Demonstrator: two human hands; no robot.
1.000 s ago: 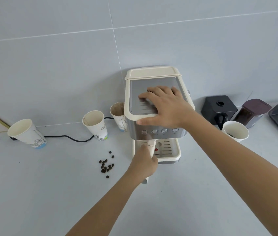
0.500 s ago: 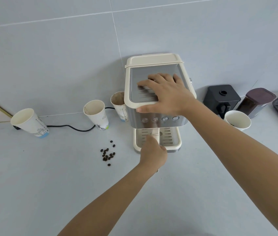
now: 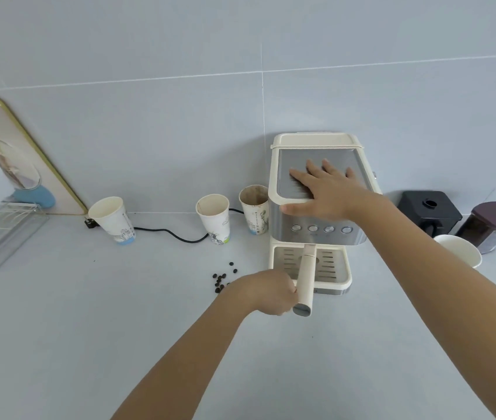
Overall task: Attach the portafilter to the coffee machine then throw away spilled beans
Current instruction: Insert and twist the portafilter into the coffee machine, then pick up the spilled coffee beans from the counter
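Bracing hand: the right hand (image 3: pixel 324 189) is laid flat, fingers spread, on the ribbed metal top of the coffee machine (image 3: pixel 316 213); nothing is grasped by it.
Left hand: the left hand (image 3: pixel 266 291) is curled at the left side of the portafilter (image 3: pixel 305 280) handle, near its free end; contact with the handle is seen, but whether the grip is fully closed round it cannot be told.
Portafilter: the cream handle is seen projecting from under the machine's front panel, out over the drip tray (image 3: pixel 310 266) towards the camera; its head is hidden beneath the machine body.
Spilled beans: a small cluster of dark coffee beans (image 3: pixel 222 278) is scattered on the bench (image 3: pixel 89 328) just left of the drip tray, partly covered by the left wrist.
Paper cups: three cups (image 3: pixel 213 218) are stood left of the machine along the wall, the nearest stained brown inside; a fourth white cup (image 3: pixel 460 250) is placed to the right, partly hidden by the right forearm.
Power cable: a black cable (image 3: pixel 173 234) is run along the bench behind the cups.
Right-hand items: a black grinder (image 3: pixel 430 212) and a dark-lidded container (image 3: pixel 492 225) are positioned against the wall.
Left edge: a clear rack (image 3: pixel 1 234) and a gold-rimmed board (image 3: pixel 28 159) leaning on the wall are visible.
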